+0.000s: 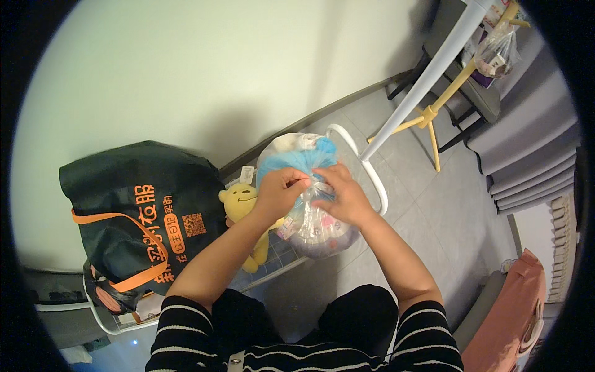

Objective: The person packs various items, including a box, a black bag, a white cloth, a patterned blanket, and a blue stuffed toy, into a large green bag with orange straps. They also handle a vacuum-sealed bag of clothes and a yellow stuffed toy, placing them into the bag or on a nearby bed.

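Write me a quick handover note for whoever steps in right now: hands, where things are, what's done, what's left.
Left hand: pinching the gathered neck of the clear plastic bag.
Right hand: gripping the same neck from the other side.
The bag, stuffed with blue and white soft items, sits on the white wire rack, beside a yellow plush toy and a dark green tote bag.
Done: bag filled, neck bunched.
Left: whether a knot exists is hidden by the fingers; check it.

Left hand (280, 189) and right hand (342, 197) close together, fingers pinched.
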The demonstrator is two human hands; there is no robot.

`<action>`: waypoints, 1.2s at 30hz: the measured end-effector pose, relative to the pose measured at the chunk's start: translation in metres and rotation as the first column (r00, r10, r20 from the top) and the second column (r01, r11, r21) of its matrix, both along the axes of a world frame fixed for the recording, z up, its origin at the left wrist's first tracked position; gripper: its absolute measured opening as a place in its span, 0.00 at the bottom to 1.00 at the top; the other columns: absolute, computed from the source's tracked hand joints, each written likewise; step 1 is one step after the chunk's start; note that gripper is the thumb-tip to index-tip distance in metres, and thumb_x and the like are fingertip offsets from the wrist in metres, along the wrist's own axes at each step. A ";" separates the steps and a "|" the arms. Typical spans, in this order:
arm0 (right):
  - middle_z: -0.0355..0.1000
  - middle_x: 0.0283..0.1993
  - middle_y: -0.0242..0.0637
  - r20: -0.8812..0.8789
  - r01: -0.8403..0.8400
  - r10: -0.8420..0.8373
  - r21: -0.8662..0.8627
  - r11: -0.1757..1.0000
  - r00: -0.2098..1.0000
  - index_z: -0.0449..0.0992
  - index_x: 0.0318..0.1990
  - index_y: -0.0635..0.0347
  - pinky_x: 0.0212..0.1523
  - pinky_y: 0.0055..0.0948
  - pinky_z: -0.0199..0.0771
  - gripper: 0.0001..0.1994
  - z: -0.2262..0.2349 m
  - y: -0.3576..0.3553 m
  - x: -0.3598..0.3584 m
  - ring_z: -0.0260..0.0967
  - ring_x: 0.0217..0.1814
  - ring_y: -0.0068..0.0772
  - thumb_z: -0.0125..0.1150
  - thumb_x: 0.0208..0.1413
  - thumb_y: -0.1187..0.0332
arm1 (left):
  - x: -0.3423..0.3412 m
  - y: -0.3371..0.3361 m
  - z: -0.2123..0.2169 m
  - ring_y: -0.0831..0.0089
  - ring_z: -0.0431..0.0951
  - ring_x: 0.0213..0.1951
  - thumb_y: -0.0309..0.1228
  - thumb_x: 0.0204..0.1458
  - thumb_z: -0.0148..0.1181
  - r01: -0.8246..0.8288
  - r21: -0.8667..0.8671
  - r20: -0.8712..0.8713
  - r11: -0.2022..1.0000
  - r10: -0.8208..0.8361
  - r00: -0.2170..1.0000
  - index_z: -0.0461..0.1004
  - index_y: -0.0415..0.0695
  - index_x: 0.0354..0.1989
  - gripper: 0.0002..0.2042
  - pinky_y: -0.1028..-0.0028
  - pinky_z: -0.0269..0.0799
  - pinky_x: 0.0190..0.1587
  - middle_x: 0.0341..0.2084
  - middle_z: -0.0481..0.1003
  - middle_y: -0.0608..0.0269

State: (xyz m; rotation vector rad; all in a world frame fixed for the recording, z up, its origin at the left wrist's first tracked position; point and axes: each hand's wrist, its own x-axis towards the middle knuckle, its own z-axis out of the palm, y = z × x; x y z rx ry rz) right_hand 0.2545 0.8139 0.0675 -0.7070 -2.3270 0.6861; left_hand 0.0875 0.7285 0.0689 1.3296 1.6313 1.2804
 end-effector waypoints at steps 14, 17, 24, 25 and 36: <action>0.74 0.31 0.28 -0.331 -0.077 -0.331 -0.800 0.595 0.884 0.81 0.35 0.60 0.33 0.18 0.70 0.08 -0.039 0.010 0.003 0.66 0.30 0.15 0.63 0.53 0.66 | 0.012 0.017 -0.014 0.61 0.70 0.35 0.26 0.36 0.64 0.071 0.352 -0.636 0.933 0.183 0.750 0.78 0.46 0.32 0.11 0.64 0.65 0.40 0.28 0.72 0.62; 0.74 0.32 0.29 -0.369 -0.087 -0.293 -0.738 0.669 0.882 0.81 0.35 0.60 0.35 0.19 0.69 0.09 -0.046 0.012 0.003 0.66 0.29 0.15 0.63 0.53 0.65 | 0.015 0.013 -0.012 0.63 0.70 0.36 0.25 0.36 0.64 0.110 0.402 -0.660 0.909 0.204 0.723 0.78 0.45 0.31 0.10 0.64 0.63 0.40 0.28 0.72 0.63; 0.73 0.28 0.28 -0.340 -0.060 -0.306 -0.750 0.659 0.889 0.77 0.24 0.63 0.33 0.18 0.66 0.13 -0.032 0.009 -0.005 0.63 0.25 0.15 0.61 0.55 0.63 | 0.011 0.017 -0.016 0.62 0.73 0.32 0.25 0.42 0.62 -0.073 0.548 -0.262 0.833 0.254 0.931 0.78 0.43 0.26 0.03 0.66 0.66 0.38 0.25 0.74 0.62; 0.72 0.28 0.27 -0.347 -0.066 -0.303 -0.748 0.661 0.888 0.76 0.22 0.63 0.32 0.18 0.66 0.14 -0.028 0.010 -0.007 0.63 0.24 0.15 0.61 0.55 0.63 | 0.009 0.015 -0.012 0.62 0.73 0.32 0.26 0.43 0.62 -0.153 0.496 -0.189 0.855 0.278 0.942 0.78 0.42 0.26 0.02 0.67 0.67 0.38 0.24 0.74 0.60; 0.64 0.18 0.28 -0.266 0.050 -0.331 -0.707 0.706 0.905 0.72 0.19 0.64 0.22 0.23 0.58 0.16 -0.017 0.006 -0.011 0.59 0.22 0.18 0.62 0.53 0.62 | -0.007 0.007 -0.021 0.73 0.73 0.34 0.28 0.46 0.64 -0.065 0.234 0.176 0.970 0.023 0.984 0.76 0.39 0.33 0.08 0.75 0.67 0.39 0.30 0.75 0.61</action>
